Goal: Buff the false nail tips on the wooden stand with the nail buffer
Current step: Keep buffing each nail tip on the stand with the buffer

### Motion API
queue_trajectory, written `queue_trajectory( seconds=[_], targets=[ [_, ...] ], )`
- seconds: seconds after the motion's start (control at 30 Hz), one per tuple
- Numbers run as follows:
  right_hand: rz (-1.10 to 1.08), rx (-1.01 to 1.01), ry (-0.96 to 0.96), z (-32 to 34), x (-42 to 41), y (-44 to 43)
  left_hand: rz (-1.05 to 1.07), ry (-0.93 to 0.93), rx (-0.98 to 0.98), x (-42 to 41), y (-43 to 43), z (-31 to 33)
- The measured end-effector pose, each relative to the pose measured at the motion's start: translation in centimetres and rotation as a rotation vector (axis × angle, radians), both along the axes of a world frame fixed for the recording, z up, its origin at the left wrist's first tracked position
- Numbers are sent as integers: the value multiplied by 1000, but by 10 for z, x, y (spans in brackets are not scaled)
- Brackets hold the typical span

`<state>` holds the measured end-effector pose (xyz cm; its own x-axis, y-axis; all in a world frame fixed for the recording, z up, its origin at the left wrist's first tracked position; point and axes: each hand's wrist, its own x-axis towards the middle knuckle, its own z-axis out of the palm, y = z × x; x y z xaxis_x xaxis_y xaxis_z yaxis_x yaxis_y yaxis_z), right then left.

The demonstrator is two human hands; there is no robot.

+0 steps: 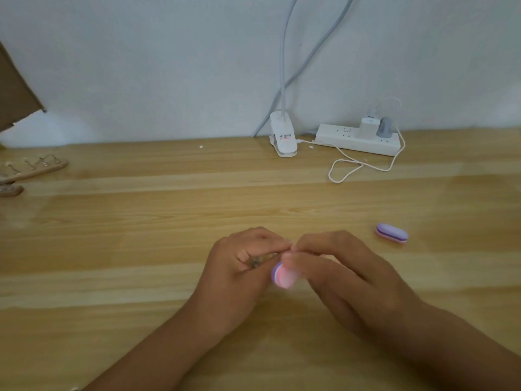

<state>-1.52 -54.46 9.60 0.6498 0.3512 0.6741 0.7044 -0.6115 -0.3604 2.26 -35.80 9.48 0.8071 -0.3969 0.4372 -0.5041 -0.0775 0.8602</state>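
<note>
Light wooden tabletop [141,235], backed by a plain pale wall [141,66]. Both hands are held together near centre, close over the wood.

Left hand [248,258]: fingers curled, a small thin clear piece [263,259] is pinched between thumb and fingers. It is too blurred to be identified.

Right hand [338,272]: a pink-and-purple oval nail buffer [282,275] is gripped at the fingertips, just beside the clear piece. Whether they touch cannot be told.

A second purple-and-pink oval buffer [391,233] is laid flat to the right, well apart from the hands.

The wooden stand with false nail tips on wire holders [33,167] is seen at the far left edge, partly cut off and well apart from both hands. A smaller wooden piece [11,190] lies just nearer.

Far side, by the wall: white clip lamp base [283,138] and white power strip [346,138] with two plugs fitted. A thin white cable [346,170] is looped on the wood in front. Brown cardboard [14,88] is seen at upper left.
</note>
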Motion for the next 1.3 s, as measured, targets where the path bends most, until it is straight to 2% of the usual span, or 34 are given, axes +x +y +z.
queue_trajectory(
  seconds=[0.03, 0.1, 0.2, 0.33, 0.5, 0.67, 0.83, 1.0, 1.17, 1.3],
  targets=[
    [23, -23, 46, 0, 2, -3, 11, -7, 19, 0, 0, -1],
    [-54, -99, -18, 1, 9, -16, 41, -6, 42, 0, -1, 0],
    [-165, -80, -169, -1, 16, -23, 48, 2, 33, 0, 0, 0],
    [28, -79, -215, -12, 8, -9, 11, 32, -12, -1, 0, 2],
    [-154, -70, -215, -8, 20, -26, 39, 57, -20, -1, -1, 3],
    [18, -79, -213, -17, 11, -12, 12, 49, -24, -2, 0, 3],
    [-143, -17, -194, -5, 18, -23, 32, 69, -21, -2, 0, 4],
    [24, 54, -133, -12, 3, -2, 25, 16, 3, -2, 0, 3],
    [-137, 63, -101, -6, 13, -13, 55, 42, 5, -1, -1, 4],
    [16, 72, -141, -13, 4, -3, 44, 14, 31, -1, -1, 3]
  ],
)
